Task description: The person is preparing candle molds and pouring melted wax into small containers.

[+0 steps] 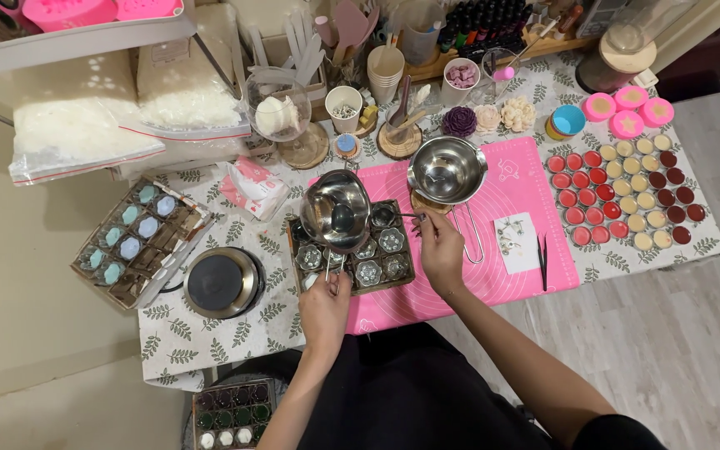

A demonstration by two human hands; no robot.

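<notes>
So the tray of molds [352, 258] sits between both hands, pouring pot [335, 210] right over it. Hot plate [220, 283] is left of the left hand [324, 307], rows of filled tins [622, 190] way right of the right hand [442, 250].

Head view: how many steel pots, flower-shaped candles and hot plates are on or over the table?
Steel pots: 2, one in the left hand
Flower-shaped candles: 3
Hot plate: 1
Total: 6
</notes>
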